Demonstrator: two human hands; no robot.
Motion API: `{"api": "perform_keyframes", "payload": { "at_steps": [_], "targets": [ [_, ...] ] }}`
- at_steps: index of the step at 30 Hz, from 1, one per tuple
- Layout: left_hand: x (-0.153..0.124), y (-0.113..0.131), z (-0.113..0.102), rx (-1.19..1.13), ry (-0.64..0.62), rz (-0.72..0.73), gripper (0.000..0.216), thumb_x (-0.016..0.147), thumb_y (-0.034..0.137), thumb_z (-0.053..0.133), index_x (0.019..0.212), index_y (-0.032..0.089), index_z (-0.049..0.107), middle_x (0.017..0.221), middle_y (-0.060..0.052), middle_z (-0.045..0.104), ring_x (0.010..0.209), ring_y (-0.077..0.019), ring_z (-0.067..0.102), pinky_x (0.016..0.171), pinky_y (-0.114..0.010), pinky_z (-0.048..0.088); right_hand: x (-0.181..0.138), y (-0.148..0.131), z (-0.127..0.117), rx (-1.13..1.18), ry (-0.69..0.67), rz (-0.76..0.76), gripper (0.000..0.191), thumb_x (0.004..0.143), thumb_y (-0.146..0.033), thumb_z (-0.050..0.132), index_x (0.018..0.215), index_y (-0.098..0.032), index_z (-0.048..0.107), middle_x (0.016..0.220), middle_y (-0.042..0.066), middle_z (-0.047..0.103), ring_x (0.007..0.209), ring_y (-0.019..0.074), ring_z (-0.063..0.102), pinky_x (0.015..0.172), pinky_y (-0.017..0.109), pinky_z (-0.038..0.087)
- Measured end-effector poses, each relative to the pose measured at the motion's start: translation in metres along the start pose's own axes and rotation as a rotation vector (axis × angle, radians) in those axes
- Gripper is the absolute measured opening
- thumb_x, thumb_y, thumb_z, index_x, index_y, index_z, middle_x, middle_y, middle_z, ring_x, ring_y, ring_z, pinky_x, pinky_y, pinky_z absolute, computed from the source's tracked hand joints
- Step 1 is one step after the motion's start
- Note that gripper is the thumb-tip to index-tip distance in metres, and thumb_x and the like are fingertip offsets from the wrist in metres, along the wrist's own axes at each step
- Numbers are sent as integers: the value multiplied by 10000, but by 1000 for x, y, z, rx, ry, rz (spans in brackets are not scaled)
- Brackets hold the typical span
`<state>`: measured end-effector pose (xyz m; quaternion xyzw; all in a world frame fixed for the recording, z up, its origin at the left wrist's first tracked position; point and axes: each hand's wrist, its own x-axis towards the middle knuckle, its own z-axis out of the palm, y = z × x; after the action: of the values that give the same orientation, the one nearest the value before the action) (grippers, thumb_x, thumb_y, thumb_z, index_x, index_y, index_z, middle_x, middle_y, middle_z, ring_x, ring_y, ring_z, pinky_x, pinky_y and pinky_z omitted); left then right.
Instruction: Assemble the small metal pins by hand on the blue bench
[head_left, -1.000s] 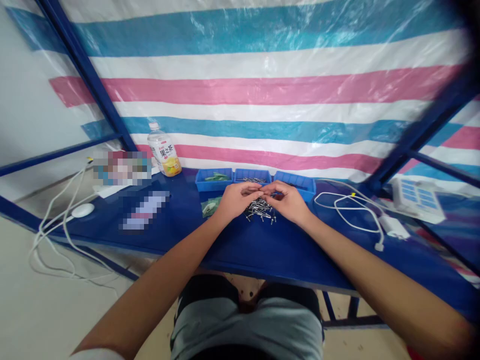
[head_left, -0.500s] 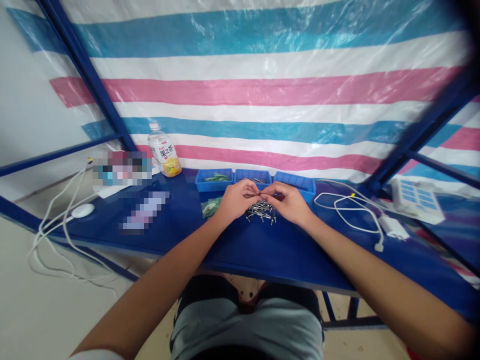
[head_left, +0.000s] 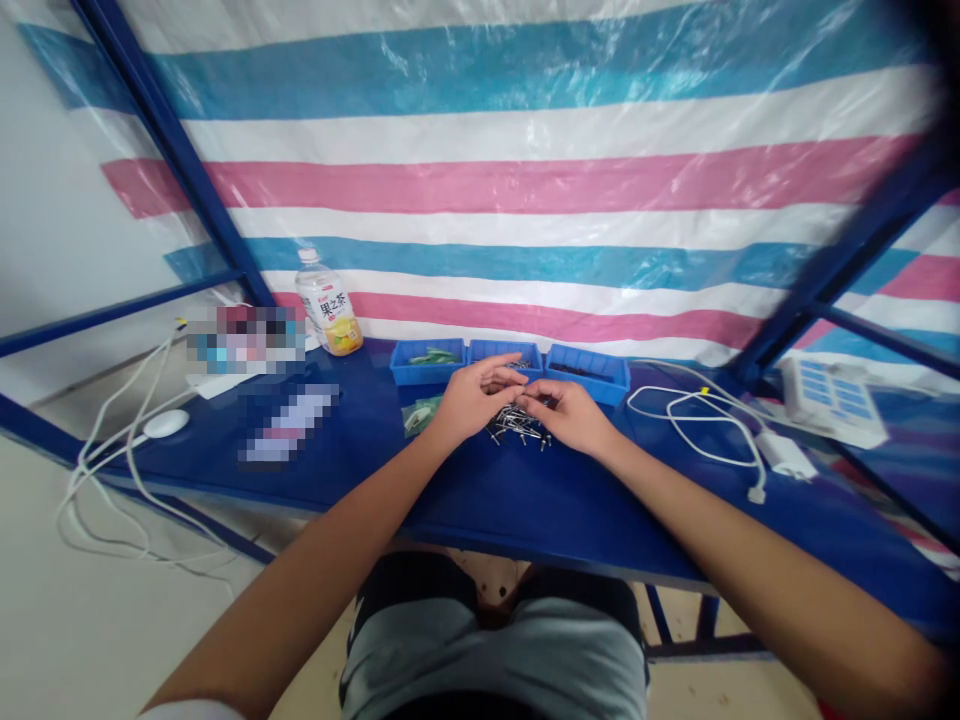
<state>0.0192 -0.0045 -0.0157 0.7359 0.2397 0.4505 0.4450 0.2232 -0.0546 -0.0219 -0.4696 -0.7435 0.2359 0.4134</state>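
Observation:
My left hand point(head_left: 466, 397) hovers at the far edge of a small pile of metal pins point(head_left: 519, 430) on the blue table point(head_left: 525, 500). Its fingers are spread and stretch toward the middle blue tray point(head_left: 484, 349). My right hand point(head_left: 571, 414) rests at the right of the pile, its fingertips curled together in a pinch over the pins. What the pinch holds is too small to make out. A left blue tray point(head_left: 420, 372) holds green pieces, and a right blue tray point(head_left: 596, 375) holds dark bits.
A small clear bag of green parts point(head_left: 418, 412) lies left of my left hand. A drink bottle point(head_left: 328, 305) stands at the back left. White cables point(head_left: 697, 420), a charger point(head_left: 784, 452) and a power strip point(head_left: 829, 395) lie to the right. A white round puck point(head_left: 165, 423) with cords sits far left.
My hands were pinched together above the pile. They have now parted: the left hand's fingers opened toward the middle tray and the right hand dropped onto the pins.

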Motion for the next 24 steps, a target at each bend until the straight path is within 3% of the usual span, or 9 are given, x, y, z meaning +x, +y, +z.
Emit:
{"api": "perform_keyframes", "payload": {
  "at_steps": [7,13,21,24],
  "targets": [
    [-1,1,3,111,1,4,479,913,311,745,1375,212,669,1273,-136,753,1093,-245,747,886,-367,636,0,0,-1,-4,-56,-20,316,1047,-421,520,943,-212,734,870,34,770,782,205,713,748,316,535],
    [-3,9,0,148,-19,-22,456,921,376,733,1351,229,691,1172,-91,802,908,-207,761,862,-361,615,1,-3,-4,-92,5,-105,344,1032,-432,554,831,-205,714,824,37,746,767,201,681,746,320,497],
    [-1,15,-2,178,0,9,408,888,315,757,1285,230,720,1103,-74,818,830,-189,733,835,-369,601,1,2,-2,144,-14,9,291,986,-495,625,968,-225,731,920,38,768,802,218,727,770,354,565],
    [0,13,-2,153,-6,4,431,892,320,758,1310,227,705,1172,-92,801,926,-208,756,868,-378,611,3,-1,-2,209,-37,64,353,956,-560,649,948,-216,730,846,31,749,685,179,674,663,317,550]
  ]
}}
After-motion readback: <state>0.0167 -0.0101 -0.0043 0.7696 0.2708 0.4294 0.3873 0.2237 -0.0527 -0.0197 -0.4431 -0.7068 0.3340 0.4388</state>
